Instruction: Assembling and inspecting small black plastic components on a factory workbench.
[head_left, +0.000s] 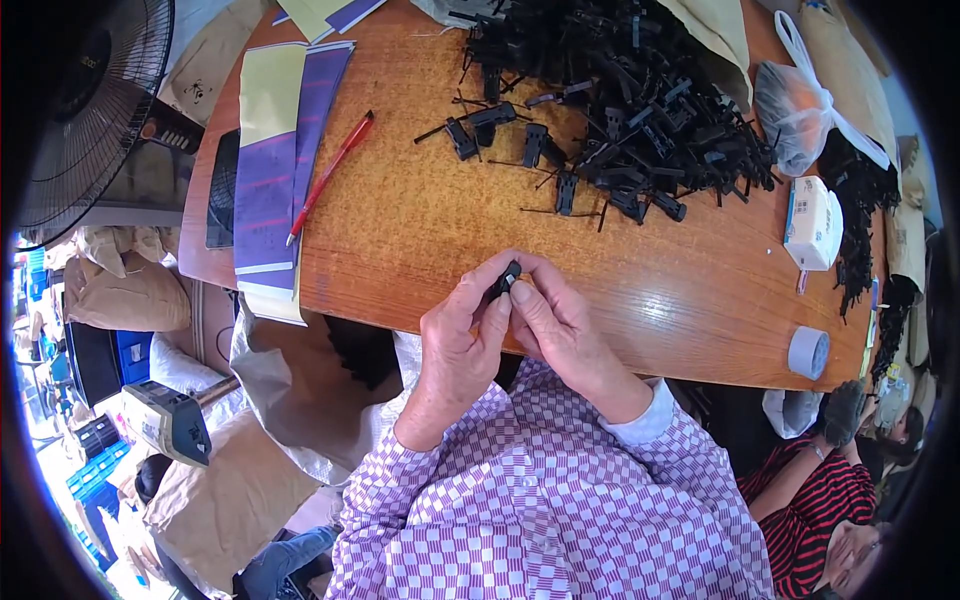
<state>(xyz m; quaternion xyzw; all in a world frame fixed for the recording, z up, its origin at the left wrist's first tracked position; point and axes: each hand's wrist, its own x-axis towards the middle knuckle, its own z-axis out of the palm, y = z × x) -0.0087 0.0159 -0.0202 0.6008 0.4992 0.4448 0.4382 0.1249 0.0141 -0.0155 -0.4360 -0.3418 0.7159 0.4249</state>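
Observation:
Close together at the table's near edge, my left hand (462,325) and my right hand (560,325) both pinch one small black plastic part (507,279). Thumbs and fingers cover most of it, so its full shape is hidden; a small light spot shows on it. Beyond my hands, a large heap of black plastic parts (640,110) with thin rods spreads over the far side of the table. A few loose ones, such as a black part (565,192), lie at the heap's near edge.
Left on the wooden table (400,230) lie a red pen (333,175) and purple-and-yellow papers (268,160). To the right are a tissue pack (812,225), a tape roll (808,352) and a knotted plastic bag (795,115). An open sack (290,390) sits below the edge; a person in stripes (815,510) is at right.

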